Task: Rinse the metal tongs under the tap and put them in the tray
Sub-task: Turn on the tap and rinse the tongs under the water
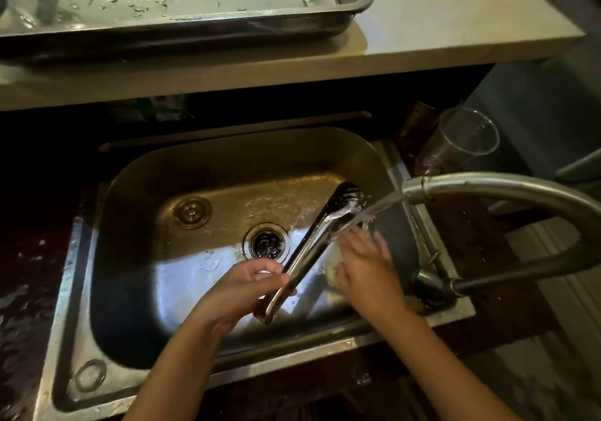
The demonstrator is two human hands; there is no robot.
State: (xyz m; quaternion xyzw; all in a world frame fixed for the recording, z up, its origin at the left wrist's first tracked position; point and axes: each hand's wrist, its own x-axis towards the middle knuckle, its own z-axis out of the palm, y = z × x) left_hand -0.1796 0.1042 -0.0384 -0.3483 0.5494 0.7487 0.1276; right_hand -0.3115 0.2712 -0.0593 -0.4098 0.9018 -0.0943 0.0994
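Note:
My left hand [242, 287] grips the handle end of the metal tongs [313, 241] over the steel sink [81, 293]. The tongs slant up to the right, and their dark toothed tips sit in the stream of water from the tap [487, 186]. To the right of the tongs, my right hand [364, 264] is spread open with its fingers in the falling water, touching or nearly touching the shaft. The metal tray [354, 7], wet with drops, rests on the pale counter beyond the sink.
A clear plastic cup [461, 141] lies tilted on the dark counter right of the sink. The drain [266, 243] is in the sink's middle, with a round plug [192, 211] to its left. The pale counter [455, 20] overhangs the sink's far side.

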